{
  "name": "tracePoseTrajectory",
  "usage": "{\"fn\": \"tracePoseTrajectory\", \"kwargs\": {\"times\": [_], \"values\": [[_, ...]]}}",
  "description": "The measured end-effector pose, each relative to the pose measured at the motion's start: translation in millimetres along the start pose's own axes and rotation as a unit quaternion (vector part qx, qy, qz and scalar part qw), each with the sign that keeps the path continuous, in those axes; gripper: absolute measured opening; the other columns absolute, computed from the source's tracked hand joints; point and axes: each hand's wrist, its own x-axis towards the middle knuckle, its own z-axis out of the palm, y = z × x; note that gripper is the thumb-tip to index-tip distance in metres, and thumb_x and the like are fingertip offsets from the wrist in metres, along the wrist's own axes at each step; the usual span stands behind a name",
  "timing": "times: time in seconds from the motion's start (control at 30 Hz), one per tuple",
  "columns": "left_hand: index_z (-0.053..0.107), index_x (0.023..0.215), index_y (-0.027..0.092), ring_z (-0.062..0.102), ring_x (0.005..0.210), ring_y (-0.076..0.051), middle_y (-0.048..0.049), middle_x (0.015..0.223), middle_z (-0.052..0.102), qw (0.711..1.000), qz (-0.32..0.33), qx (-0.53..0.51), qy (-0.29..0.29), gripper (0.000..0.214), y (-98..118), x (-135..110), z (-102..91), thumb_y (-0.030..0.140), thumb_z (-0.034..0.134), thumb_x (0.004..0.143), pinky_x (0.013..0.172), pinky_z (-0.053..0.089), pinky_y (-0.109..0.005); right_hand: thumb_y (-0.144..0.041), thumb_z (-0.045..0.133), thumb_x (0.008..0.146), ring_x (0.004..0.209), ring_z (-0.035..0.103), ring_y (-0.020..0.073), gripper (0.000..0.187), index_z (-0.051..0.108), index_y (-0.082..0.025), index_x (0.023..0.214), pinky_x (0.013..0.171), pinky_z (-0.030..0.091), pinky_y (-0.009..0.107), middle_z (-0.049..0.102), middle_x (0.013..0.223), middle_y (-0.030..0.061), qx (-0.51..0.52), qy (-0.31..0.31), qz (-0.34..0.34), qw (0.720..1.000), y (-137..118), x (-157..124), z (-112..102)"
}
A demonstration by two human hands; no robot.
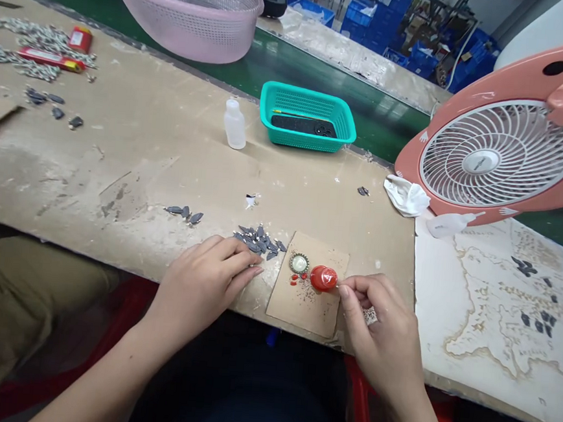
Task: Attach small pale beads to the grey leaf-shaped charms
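Two hands point(202, 289) point(379, 329) flank a red cap point(323, 279), the right touching.

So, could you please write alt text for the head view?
Two hands work over a cardboard square on a stained workbench. The right hand pinches a red plastic cap beside a crimped bottle cap; the left hand rests near small dark grey pieces.

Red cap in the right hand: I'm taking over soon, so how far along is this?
Looks done: a ribbed metal cap lies on the cardboard square beside red bits. In hand: the right hand pinches the red cap. Remaining: dark grey pieces heaped by the left hand, and more along the bench.
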Motion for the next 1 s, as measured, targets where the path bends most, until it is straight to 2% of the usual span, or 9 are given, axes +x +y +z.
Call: {"fn": "tracePoseTrajectory", "kwargs": {"times": [0.27,0.47,0.6,0.7,0.8,0.9,1.0], "values": [[0.069,0.094,0.020,0.063,0.086,-0.023,-0.0050,0.092,0.071,1.000,0.011,-0.009,0.027,0.021,-6,1,8.9,0.025,0.049,0.100,0.079,0.048,-0.036,-0.025,0.054,0.099,0.077,0.058,0.0166,0.012,0.063,-0.020,0.092,0.069,0.046,0.031,0.061,0.085,0.0018,-0.092,-0.046,-0.009,0.995,3,9,0],[0.065,0.109,0.016,0.061,0.092,-0.024,-0.0084,0.099,0.067,0.998,-0.009,-0.066,0.013,0.023,-5,-1,3.8,0.022,0.043,0.102,0.084,0.049,-0.040,-0.026,0.054,0.099,0.078,0.058,0.0172,0.013,0.063,-0.020,0.091,0.068,0.045,0.031,0.061,0.085,0.0020,-0.127,-0.056,-0.018,0.990,3,12,0],[0.065,0.093,0.015,0.060,0.088,-0.025,-0.0084,0.093,0.064,0.997,-0.034,-0.076,0.006,0.026,-3,-6,-2.6,0.022,0.041,0.102,0.080,0.048,-0.041,-0.027,0.054,0.099,0.077,0.058,0.0170,0.014,0.063,-0.020,0.091,0.069,0.045,0.032,0.060,0.084,0.0019,-0.138,-0.060,-0.022,0.988,1,13,-1],[0.063,0.089,0.018,0.062,0.086,-0.022,-0.0051,0.090,0.065,0.987,-0.064,-0.149,0.020,0.025,0,-10,-6.7,0.026,0.044,0.102,0.078,0.048,-0.036,-0.026,0.055,0.099,0.076,0.056,0.0154,0.013,0.063,-0.020,0.091,0.068,0.045,0.030,0.060,0.084,0.0012,-0.104,-0.053,-0.013,0.993,-1,13,-4],[0.066,0.094,0.022,0.065,0.081,-0.017,-0.0008,0.088,0.069,0.944,-0.115,-0.308,0.018,0.020,8,-13,-8.2,0.030,0.049,0.101,0.073,0.050,-0.028,-0.026,0.058,0.097,0.069,0.052,0.0126,0.013,0.064,-0.022,0.087,0.063,0.042,0.026,0.057,0.075,-0.0017,-0.020,-0.038,0.019,0.999,-5,11,-7],[0.070,0.097,0.025,0.070,0.079,-0.014,0.0012,0.088,0.072,0.866,-0.162,-0.474,-0.017,0.017,21,-12,-7.2,0.032,0.054,0.099,0.068,0.053,-0.021,-0.030,0.061,0.096,0.066,0.051,0.0112,0.014,0.064,-0.023,0.084,0.059,0.042,0.024,0.056,0.074,-0.0028,0.099,-0.022,0.088,0.991,-8,7,-8],[0.073,0.100,0.027,0.071,0.082,-0.011,0.0020,0.091,0.075,0.792,-0.194,-0.575,-0.065,0.014,36,-10,-6.5,0.030,0.059,0.097,0.068,0.054,-0.015,-0.032,0.062,0.096,0.067,0.051,0.0102,0.015,0.064,-0.024,0.084,0.057,0.042,0.021,0.056,0.074,-0.0034,0.202,-0.001,0.145,0.969,-14,-1,-7]]}}
